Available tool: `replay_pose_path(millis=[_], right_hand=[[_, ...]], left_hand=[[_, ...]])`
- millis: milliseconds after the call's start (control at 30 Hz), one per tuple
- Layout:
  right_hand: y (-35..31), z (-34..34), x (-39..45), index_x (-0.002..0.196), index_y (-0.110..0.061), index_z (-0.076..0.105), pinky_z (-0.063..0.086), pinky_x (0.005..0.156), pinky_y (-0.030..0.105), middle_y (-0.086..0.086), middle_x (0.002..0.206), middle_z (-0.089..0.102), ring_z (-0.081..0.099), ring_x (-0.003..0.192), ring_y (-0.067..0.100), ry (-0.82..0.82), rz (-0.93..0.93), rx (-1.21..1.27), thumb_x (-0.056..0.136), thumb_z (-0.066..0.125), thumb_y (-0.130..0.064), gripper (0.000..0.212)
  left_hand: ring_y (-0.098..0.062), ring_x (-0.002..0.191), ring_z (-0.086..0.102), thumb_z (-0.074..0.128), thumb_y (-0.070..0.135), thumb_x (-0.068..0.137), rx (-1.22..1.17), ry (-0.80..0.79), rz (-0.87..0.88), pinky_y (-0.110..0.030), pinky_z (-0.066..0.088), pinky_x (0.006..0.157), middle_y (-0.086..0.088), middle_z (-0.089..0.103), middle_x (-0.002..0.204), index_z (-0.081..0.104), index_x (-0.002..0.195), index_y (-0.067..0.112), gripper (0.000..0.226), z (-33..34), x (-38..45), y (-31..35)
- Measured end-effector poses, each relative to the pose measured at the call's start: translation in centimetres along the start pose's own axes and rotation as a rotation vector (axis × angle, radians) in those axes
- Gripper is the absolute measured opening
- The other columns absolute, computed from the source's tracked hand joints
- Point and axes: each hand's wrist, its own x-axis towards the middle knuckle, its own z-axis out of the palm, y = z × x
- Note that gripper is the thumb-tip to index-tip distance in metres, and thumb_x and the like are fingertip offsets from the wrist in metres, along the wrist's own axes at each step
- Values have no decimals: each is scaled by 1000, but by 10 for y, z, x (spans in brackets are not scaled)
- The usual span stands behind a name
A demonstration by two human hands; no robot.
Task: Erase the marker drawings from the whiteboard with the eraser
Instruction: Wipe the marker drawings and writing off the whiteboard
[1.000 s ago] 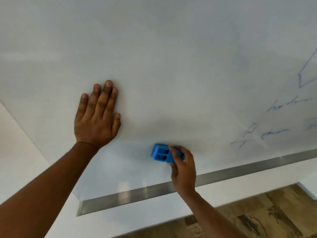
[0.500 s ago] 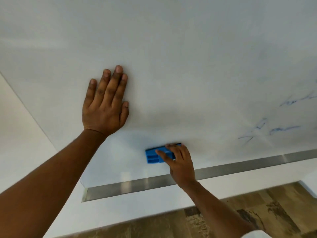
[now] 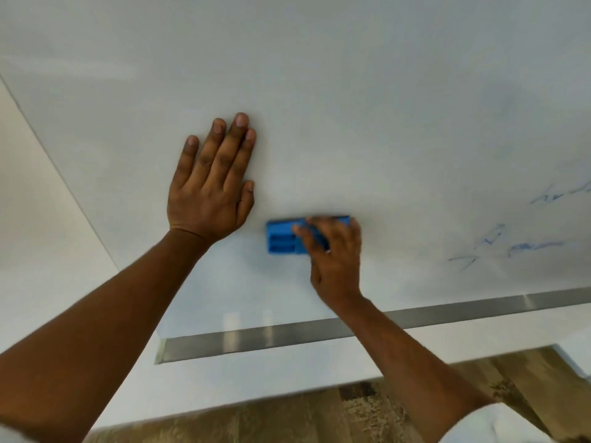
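The whiteboard point(image 3: 351, 91) fills most of the head view. My right hand point(image 3: 332, 260) presses a blue eraser point(image 3: 283, 236) flat against its lower middle, fingers over the eraser's right half. My left hand point(image 3: 212, 183) lies flat on the board just left of and above the eraser, fingers together, holding nothing. Faint blue marker drawings point(image 3: 511, 244) remain at the right edge of the board, well to the right of the eraser.
A metal tray rail point(image 3: 256, 340) runs along the board's bottom edge. Below it is white wall point(image 3: 256, 382), then patterned brown floor point(image 3: 351, 414). The board's left edge meets a pale wall point(image 3: 38, 203).
The eraser and my right hand have moved up the board and the eraser has turned level. My left hand stays flat on the board. The view has shifted right.
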Motion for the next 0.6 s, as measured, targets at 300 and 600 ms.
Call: replay_pose_path(millis=[300, 600], right_hand=[[49, -20, -29, 143, -23, 61, 39, 119, 49, -3, 129, 66, 62, 117, 21, -333, -621, -157, 101, 52, -2, 47], [48, -38, 50, 149, -5, 47, 42, 109, 48, 11, 135, 51, 49, 119, 35, 208, 66, -9, 100, 59, -7, 50]], left_hand=[[-18, 169, 6, 45, 35, 106, -15, 12, -14, -40, 11, 137, -2, 13, 179, 24, 172, 12, 72, -3, 1, 2], [-18, 169, 4, 43, 35, 107, 1, 0, -21, -40, 9, 138, 1, 4, 181, 23, 172, 13, 72, -1, -1, 1]])
